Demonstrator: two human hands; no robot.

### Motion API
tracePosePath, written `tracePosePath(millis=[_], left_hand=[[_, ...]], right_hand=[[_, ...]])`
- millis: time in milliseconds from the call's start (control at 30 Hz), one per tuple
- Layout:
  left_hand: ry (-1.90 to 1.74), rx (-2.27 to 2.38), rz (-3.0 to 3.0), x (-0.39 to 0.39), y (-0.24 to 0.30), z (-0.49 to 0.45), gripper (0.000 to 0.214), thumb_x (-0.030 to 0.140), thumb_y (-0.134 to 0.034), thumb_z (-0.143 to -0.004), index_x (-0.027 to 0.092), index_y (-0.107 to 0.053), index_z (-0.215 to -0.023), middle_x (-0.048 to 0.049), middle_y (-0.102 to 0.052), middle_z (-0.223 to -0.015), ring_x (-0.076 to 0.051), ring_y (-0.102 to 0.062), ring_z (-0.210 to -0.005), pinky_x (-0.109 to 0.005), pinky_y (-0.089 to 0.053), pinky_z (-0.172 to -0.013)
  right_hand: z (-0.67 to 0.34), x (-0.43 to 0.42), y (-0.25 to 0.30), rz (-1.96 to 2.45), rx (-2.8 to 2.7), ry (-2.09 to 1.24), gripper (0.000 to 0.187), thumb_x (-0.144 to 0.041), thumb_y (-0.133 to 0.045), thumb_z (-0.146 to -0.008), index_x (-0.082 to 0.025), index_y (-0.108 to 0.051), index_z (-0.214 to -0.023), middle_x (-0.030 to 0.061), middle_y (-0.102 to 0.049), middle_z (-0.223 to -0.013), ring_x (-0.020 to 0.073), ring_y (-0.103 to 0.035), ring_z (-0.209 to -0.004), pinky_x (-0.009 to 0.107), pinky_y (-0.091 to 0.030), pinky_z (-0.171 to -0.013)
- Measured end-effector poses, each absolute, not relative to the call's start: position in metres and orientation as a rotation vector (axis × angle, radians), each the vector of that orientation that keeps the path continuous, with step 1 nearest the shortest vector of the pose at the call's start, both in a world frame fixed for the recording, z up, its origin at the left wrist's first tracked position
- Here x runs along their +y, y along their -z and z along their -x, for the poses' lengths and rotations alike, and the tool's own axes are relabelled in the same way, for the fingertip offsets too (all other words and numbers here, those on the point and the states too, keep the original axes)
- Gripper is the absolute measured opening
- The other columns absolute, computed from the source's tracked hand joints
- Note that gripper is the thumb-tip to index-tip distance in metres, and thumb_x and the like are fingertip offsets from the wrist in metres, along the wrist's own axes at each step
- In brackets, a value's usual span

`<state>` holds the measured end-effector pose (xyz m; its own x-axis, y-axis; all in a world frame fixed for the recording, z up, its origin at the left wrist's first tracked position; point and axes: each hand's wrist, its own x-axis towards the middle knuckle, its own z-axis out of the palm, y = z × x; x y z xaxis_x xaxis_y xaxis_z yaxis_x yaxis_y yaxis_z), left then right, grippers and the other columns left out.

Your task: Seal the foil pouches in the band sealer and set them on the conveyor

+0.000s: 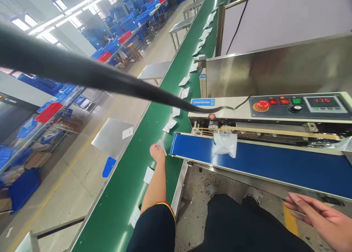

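Note:
My left hand [157, 152] reaches out over the green conveyor belt [123, 193] and pinches a small clear plastic bag [161, 145] off it. My right hand [320, 213] hovers with fingers stretched flat at the near edge of the sealer's blue belt [275, 164], holding nothing. Another clear bag [225, 143] rides on the blue belt with its top in the sealing slot [275, 131]. A line of several more small bags [184, 81] lies along the green conveyor into the distance.
The sealing machine's control panel [299, 106] shows a red stop button, switches and a display reading 175. A dark strand [82, 70] hangs across the view. Steel side tables [112, 136] flank the conveyor. Blue and red crates [48, 112] fill racks at left. My legs and shoes [210, 189] are below.

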<state>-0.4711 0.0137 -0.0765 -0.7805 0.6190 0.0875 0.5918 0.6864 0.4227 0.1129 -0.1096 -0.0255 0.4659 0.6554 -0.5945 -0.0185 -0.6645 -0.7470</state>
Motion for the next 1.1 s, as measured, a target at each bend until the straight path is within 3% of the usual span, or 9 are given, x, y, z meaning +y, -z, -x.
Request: tracePosePath(millis=[100, 200, 300, 400, 533, 667, 767, 867, 1100], left_hand=[[-1.041, 2.741, -1.066, 0.01, 0.04, 0.448, 0.038, 0.03, -0.041, -0.114, 0.016, -0.067, -0.138, -0.0204, -0.07, -0.147, -0.029, -0.064, -0.138, -0.043, -0.049, -0.121], [-1.334, 2.525, -1.232, 0.002, 0.001, 0.391, 0.03, 0.039, -0.051, -0.113, 0.021, -0.069, -0.13, -0.0173, -0.072, -0.144, -0.03, -0.066, -0.136, -0.045, -0.05, -0.121], [-1.424, 2.159, -1.394, -0.007, -0.032, 0.301, 0.026, 0.044, -0.056, -0.111, 0.023, -0.069, -0.116, -0.0176, -0.073, -0.142, -0.032, -0.067, -0.137, -0.047, -0.049, -0.122], [-1.398, 1.713, -1.442, -0.016, -0.05, 0.203, 0.027, 0.048, -0.058, -0.111, 0.024, -0.069, -0.106, -0.0171, -0.074, -0.14, -0.031, -0.07, -0.132, -0.048, -0.051, -0.12], [-1.241, 1.342, -1.41, -0.023, -0.048, 0.106, 0.031, 0.054, -0.064, -0.107, 0.024, -0.072, -0.106, -0.0176, -0.078, -0.131, -0.032, -0.072, -0.125, -0.048, -0.054, -0.115], [-1.1, 1.241, -1.289, -0.009, -0.026, 0.05, 0.044, 0.056, -0.063, -0.105, 0.02, -0.076, -0.127, -0.0171, -0.079, -0.132, -0.03, -0.073, -0.118, -0.043, -0.057, -0.108], [-0.824, 1.207, -1.402, 0.011, -0.004, 0.008, 0.037, 0.055, -0.069, -0.098, 0.021, -0.082, -0.095, -0.0088, -0.082, -0.096, -0.026, -0.072, -0.095, -0.039, -0.058, -0.096], [-0.694, 1.279, -1.201, 0.031, 0.017, -0.045, 0.046, 0.059, -0.074, -0.092, 0.02, -0.074, -0.069, -0.0017, -0.067, -0.065, -0.021, -0.062, -0.071, -0.035, -0.057, -0.078], [-0.674, 1.275, -0.466, 0.07, 0.032, -0.134, 0.029, 0.038, -0.094, -0.077, 0.015, -0.076, -0.077, -0.0063, -0.074, -0.073, -0.019, -0.068, -0.066, -0.039, -0.064, -0.074]], right_hand=[[-0.099, -0.097, 0.007, 1.996, -0.58, -1.434, 0.05, -0.062, -0.094, -0.039, -0.029, -0.089, -0.076, 0.0213, -0.082, -0.097, 0.047, -0.082, -0.09, 0.052, -0.072, -0.083], [-0.066, -0.075, -0.014, 1.8, -0.977, -1.459, 0.054, -0.072, -0.091, -0.058, -0.026, -0.091, -0.086, 0.0165, -0.084, -0.097, 0.0437, -0.082, -0.093, 0.053, -0.071, -0.093], [-0.026, -0.047, -0.031, 1.527, -1.368, -1.329, 0.055, -0.075, -0.08, -0.08, -0.025, -0.089, -0.099, 0.0134, -0.084, -0.104, 0.0369, -0.082, -0.095, 0.048, -0.07, -0.091], [-0.009, -0.026, -0.042, 1.403, -1.472, -1.081, 0.056, -0.073, -0.073, -0.093, -0.023, -0.086, -0.113, 0.0128, -0.084, -0.113, 0.031, -0.08, -0.096, 0.043, -0.068, -0.089], [-0.049, -0.021, -0.039, 1.516, -1.376, -0.872, 0.059, -0.077, -0.063, -0.101, -0.022, -0.084, -0.105, 0.0125, -0.083, -0.105, 0.0292, -0.078, -0.089, 0.039, -0.064, -0.084], [-0.122, -0.033, -0.02, 1.623, -1.111, -0.938, 0.069, -0.086, -0.067, -0.091, -0.019, -0.084, -0.1, 0.0127, -0.082, -0.094, 0.0293, -0.076, -0.081, 0.038, -0.063, -0.079], [-0.177, -0.035, -0.004, 1.719, -0.864, -1.003, 0.071, -0.086, -0.079, -0.075, -0.017, -0.083, -0.093, 0.0111, -0.079, -0.084, 0.0274, -0.072, -0.073, 0.035, -0.06, -0.068], [-0.229, -0.023, 0.008, 1.788, -0.52, -1.039, 0.062, -0.072, -0.089, -0.055, -0.017, -0.08, -0.084, 0.0078, -0.075, -0.073, 0.0243, -0.066, -0.064, 0.033, -0.057, -0.059], [-0.299, 0.026, 0.013, 1.787, -0.336, -1.096, 0.048, -0.054, -0.088, -0.043, -0.019, -0.073, -0.071, 0.0048, -0.067, -0.062, 0.0195, -0.059, -0.055, 0.031, -0.053, -0.05]])
